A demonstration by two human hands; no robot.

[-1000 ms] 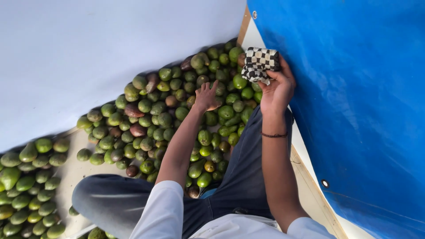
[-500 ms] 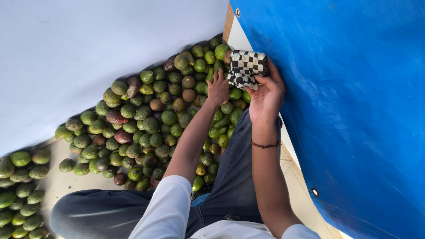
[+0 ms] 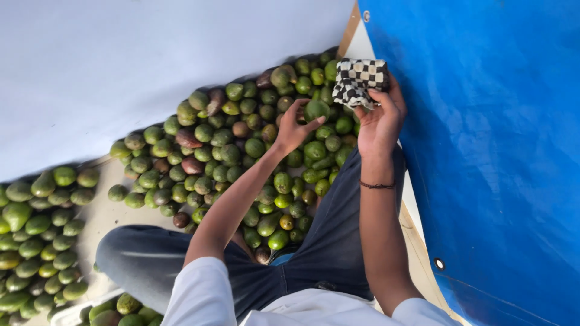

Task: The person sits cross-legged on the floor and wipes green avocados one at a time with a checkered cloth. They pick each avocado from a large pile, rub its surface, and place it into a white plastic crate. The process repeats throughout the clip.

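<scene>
Green fruit fills most of what I see from the head camera — a big heap of avocados (image 3: 241, 151) spread across the pale floor (image 3: 115, 214), mostly green with a few brownish-red ones mixed in, banked up against a white sheet (image 3: 121, 60) on the far side. My left hand (image 3: 296, 127) is out over the top of the heap with its fingers curled around one round green avocado (image 3: 316, 110), thumb on one side and fingertips on the other, so it is gripping that fruit just above the pile. Just beside it, my right hand (image 3: 380, 121) is closed on a black-and-white checkered cloth (image 3: 357, 81), bunched and folded, the fingers wrapped over its lower edge; the cloth sits right next to the held avocado, and I cannot tell whether the two touch. A thin dark cord bracelet (image 3: 377, 185) circles the right wrist. Both forearms come out of white sleeves (image 3: 199, 290), and dark jeans (image 3: 326, 241) show below them, one knee bent near the floor. A blue tarp (image 3: 495, 151) with metal eyelets hangs along the right side, with a wooden edge (image 3: 349, 27) beside it. A second, separate spread of avocados (image 3: 36, 235) lies off to the left — well apart from the hands.
</scene>
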